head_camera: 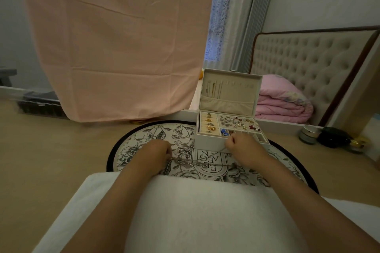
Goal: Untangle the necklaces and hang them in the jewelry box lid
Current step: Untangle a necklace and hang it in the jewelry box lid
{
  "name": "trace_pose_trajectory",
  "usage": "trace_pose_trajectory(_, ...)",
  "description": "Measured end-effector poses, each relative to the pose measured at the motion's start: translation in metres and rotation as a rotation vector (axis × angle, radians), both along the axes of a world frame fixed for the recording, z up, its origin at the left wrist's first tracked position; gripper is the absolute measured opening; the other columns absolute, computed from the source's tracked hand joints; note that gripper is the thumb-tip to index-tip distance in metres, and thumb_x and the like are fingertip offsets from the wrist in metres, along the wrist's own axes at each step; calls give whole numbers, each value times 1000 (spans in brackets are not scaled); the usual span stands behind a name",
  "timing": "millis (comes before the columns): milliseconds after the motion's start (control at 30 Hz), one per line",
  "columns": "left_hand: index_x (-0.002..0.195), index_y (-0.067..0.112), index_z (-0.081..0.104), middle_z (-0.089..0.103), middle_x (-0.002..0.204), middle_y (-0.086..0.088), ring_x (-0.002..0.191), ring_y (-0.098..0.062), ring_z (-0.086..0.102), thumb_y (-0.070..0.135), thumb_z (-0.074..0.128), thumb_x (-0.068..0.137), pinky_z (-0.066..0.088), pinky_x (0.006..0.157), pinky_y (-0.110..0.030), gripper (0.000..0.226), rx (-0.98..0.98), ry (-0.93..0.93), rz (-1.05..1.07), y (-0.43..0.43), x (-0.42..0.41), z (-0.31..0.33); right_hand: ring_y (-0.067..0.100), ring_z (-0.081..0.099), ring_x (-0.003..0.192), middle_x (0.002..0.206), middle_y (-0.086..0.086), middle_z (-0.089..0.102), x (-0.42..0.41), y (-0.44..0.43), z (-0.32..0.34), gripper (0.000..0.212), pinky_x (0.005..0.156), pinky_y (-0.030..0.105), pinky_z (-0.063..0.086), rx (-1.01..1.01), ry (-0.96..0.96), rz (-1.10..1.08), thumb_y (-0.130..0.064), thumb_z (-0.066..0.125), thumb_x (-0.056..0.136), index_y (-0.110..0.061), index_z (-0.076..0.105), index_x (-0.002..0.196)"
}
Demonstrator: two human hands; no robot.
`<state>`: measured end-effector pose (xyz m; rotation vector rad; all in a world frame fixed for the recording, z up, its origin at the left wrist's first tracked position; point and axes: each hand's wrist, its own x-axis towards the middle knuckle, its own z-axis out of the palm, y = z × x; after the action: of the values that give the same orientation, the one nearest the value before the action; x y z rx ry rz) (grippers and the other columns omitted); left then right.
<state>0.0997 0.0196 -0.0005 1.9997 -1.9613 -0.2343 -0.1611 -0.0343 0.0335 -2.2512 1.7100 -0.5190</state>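
Between left hand (160,150) and right hand (240,145), both gripping it, silver necklace chain (192,162).

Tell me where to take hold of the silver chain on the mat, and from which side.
Best pinch the silver chain at its bunched middle, from above: it lies low across the floral mat, stretched between left hand and right hand, so only the top is open.
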Motion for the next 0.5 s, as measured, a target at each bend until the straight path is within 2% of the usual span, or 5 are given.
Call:
trace_pose_trajectory(100, 110, 15, 60, 65, 105, -2, 98, -20, 60, 17, 50, 97, 48, 87, -33, 17, -99, -254, 188, 2, 12, -5, 20, 53, 67, 73, 1, 56, -11, 3, -4, 33, 59, 32, 39, -81, 323, -77, -30, 35, 101, -17, 53, 76)
trace_pose_trajectory(200, 113, 14, 52, 64, 109, -2, 100, -22, 61, 20, 47, 96, 44, 86, -34, 19, -90, -392, 305, 5, 20, -6, 20, 58, 75, 80, -2, 59, -16, 7, -11, 33, 63, 31, 44, -170, 467, -129, -35, 35, 103, -21, 56, 81)
trace_pose_trajectory(300, 111, 15, 55, 65, 109, -1, 102, -22, 61, 23, 46, 95, 42, 90, -34, 20, -60, -434, 357, 5, 19, -2, 21, 66, 90, 101, 2, 69, -10, 12, -15, 25, 73, 33, 54, -148, 590, -133, -25, 44, 102, -19, 68, 99)
trace_pose_trajectory(367, 109, 19, 61, 67, 107, 0, 104, -22, 60, 26, 49, 92, 41, 93, -35, 22, -71, -426, 361, 6, 16, -1, 23, 66, 101, 111, 4, 68, -3, 16, -12, 22, 81, 35, 56, -90, 634, -130, -16, 50, 99, -15, 68, 111)
trace_pose_trajectory(500, 113, 27, 63, 63, 115, 0, 111, -22, 54, 21, 58, 87, 40, 97, -36, 27, -183, -300, 285, 2, 12, 0, 24, 65, 101, 111, 5, 66, 16, 18, -6, 24, 83, 36, 54, -142, 627, -1, -9, 59, 92, -15, 68, 113)
